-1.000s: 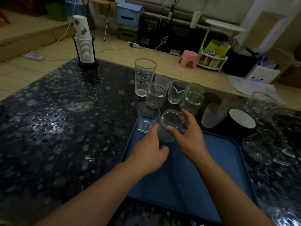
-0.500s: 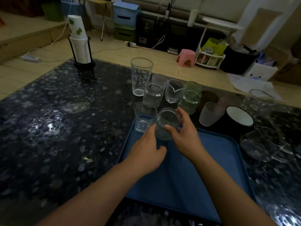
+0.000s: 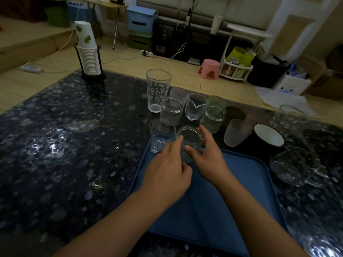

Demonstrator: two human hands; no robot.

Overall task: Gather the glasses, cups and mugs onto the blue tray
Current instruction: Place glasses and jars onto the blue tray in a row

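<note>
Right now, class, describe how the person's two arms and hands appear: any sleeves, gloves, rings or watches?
Both forearms are bare as far as the frame shows, with no sleeves visible. The left hand and right hand wear no gloves. No ring or watch shows. The fingers have short nails, unpainted as far as the dim light shows.

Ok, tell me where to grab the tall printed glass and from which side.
Grip the tall printed glass around its lower, narrower half, coming from its left. It stands upright at the cluster's far left corner; bare table lies on that side, while a ribbed jar crowds its right.
</note>
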